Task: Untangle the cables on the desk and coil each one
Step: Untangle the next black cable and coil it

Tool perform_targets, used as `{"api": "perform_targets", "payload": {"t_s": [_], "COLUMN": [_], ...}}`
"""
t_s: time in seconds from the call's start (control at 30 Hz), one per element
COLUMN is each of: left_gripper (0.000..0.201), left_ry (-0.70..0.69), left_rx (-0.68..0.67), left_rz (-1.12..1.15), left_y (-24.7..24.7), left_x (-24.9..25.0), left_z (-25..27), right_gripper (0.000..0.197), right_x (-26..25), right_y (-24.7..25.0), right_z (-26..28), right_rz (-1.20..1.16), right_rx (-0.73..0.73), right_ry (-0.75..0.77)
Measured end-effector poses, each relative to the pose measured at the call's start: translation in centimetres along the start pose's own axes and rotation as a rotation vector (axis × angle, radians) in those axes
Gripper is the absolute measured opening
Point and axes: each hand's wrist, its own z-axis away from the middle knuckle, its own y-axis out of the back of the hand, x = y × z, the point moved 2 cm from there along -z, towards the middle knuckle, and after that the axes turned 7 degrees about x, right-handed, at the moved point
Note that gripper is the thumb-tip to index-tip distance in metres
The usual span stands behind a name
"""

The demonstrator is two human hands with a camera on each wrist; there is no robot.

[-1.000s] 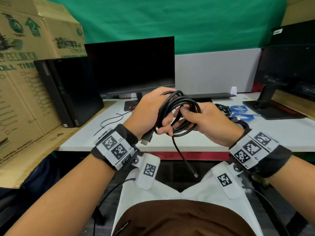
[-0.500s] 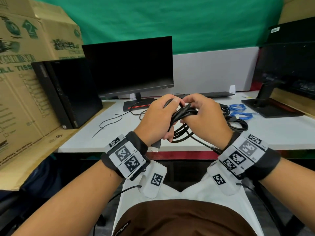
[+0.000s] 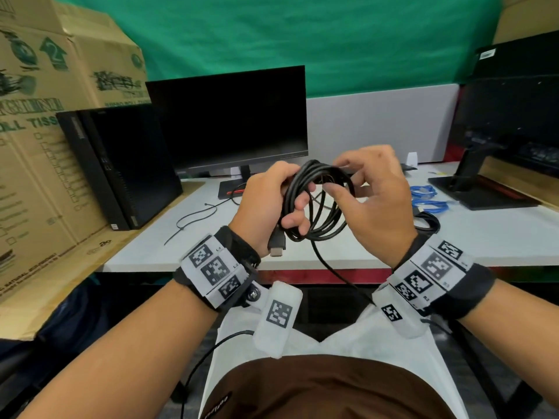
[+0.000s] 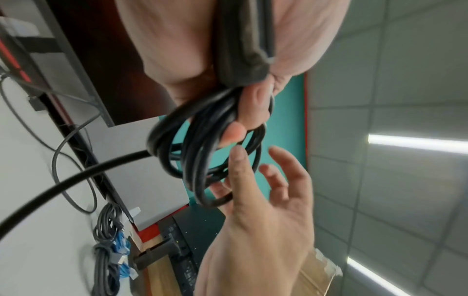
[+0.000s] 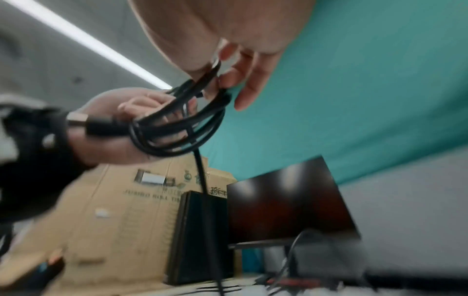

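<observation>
Your left hand (image 3: 266,207) grips the thick black coiled cable (image 3: 320,204), fingers curled round the bunched loops, held up in the air above the near edge of the white desk (image 3: 484,237). The cable's metal-tipped black plug (image 3: 276,244) sticks out below that fist, pointing down toward your wrist. One loose black strand (image 3: 332,267) drops from the bottom of the coil past the desk's near edge, toward your lap.

Your right hand (image 3: 375,201) sits against the right side of the coil with its fingers (image 3: 348,160) loosely bent; the thumb and forefinger touch the top loops, and the wrist view shows a strand caught between finger and thumb, though blur leaves the firmness of that pinch unclear.

Farther back, toward the right edge of the desk, a bundled blue cable (image 3: 426,196) lies beside a dark grey coil (image 3: 426,219). A thin black wire (image 3: 193,219) trails across the left part. At the back edge stands a black monitor (image 3: 230,122), with a black computer tower (image 3: 121,167) to its left.
</observation>
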Motion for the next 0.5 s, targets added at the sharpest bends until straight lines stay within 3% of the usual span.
{"api": "perform_targets", "payload": {"t_s": [0.13, 0.23, 0.33, 0.43, 0.5], "left_gripper": [0.036, 0.036, 0.035, 0.045, 0.048], "left_ry": [0.033, -0.009, -0.025, -0.009, -0.047], "left_rx": [0.018, -0.045, -0.109, -0.201, -0.245], "left_rz": [0.120, 0.124, 0.059, 0.016, -0.042], "left_y": [0.9, 0.7, 0.5, 0.5, 1.1], "left_x": [0.2, 0.1, 0.0, 0.2, 0.7], "left_z": [-0.2, -0.1, -0.1, -0.1, -0.1], "right_gripper": [0.015, 0.018, 0.017, 0.044, 0.048], "right_x": [-0.2, -0.1, -0.3, -0.2, -0.4], "right_y": [0.0, -0.7, -0.9, -0.4, 0.2], "right_z": [0.4, 0.0, -0.4, -0.8, -1.0], "right_rz": [0.039, 0.020, -0.145, -0.580, -0.920], "right_rx": [-0.173, -0.468, -0.684, -0.806, -0.911], "right_ry": [0.097, -0.132, -0.335, -0.656, -0.858]}}
